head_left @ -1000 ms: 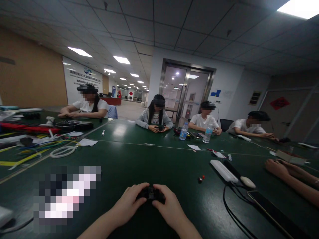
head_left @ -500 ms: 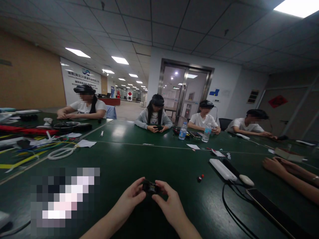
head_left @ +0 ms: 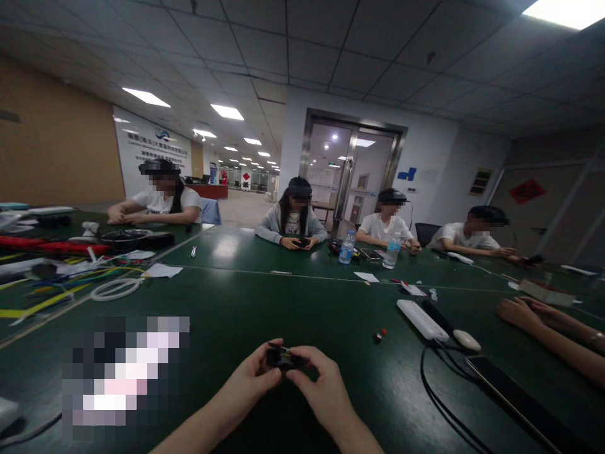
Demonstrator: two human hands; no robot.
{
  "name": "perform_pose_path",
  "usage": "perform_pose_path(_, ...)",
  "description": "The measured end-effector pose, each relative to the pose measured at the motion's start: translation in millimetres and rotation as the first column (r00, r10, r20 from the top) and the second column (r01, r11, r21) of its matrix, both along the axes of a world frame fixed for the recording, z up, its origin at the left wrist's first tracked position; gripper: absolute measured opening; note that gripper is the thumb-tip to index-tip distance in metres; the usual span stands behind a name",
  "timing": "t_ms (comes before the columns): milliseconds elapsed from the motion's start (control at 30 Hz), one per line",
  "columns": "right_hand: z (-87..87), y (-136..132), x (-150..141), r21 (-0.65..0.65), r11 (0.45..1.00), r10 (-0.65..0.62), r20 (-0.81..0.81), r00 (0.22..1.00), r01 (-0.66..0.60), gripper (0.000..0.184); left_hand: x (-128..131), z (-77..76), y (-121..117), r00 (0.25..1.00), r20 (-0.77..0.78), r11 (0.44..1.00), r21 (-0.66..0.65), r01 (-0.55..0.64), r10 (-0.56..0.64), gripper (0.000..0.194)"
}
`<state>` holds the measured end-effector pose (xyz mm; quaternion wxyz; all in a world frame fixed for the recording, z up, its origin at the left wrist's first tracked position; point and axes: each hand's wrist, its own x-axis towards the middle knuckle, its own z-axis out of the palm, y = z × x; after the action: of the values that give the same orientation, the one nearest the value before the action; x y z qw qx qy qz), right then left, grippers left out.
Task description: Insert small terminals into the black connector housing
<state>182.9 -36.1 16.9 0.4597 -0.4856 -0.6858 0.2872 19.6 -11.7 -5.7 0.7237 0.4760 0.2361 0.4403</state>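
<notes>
Black device: the small dark piece, pinched between both hands; whether it clears the tabletop cannot be told, and its fine detail is too dark to read.
Left hand: closed on the device's left end, thumb on the near side, fingers behind.
Right hand: closed on the device's right end, thumb likewise nearest the wearer.
Green table: spreads beneath and all around the device.
Red-and-black part: a tiny piece to the right of the device, well apart from it.
White cable-fed box: farther right of the device, black cables trailing from its near end.
Smartphone: lies flat, far right of the device and nearer the wearer.
Co-worker's hands: resting at the table, far right of the device.
White coiled tubing: beyond the device, to its left.
Water bottles: two, upright, beyond the device and to its right.
Seated person: across the table, straight beyond the device.
</notes>
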Motion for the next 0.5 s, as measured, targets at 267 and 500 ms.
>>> perform_pose_path(267,6.5,-3.0,-1.0,0.009,0.999,0.037,-0.006,0.999,-0.037,0.025,-2.1,3.3,-1.3,0.995,0.089,0.997,-0.057,0.059,-0.054,0.037)
perform_pose_path(500,5.0,-3.7,0.4,0.036,0.998,0.056,0.003,0.998,-0.056,0.027,-2.7,1.7,-0.8,0.989,0.11,0.995,-0.025,0.098,-0.095,0.032)
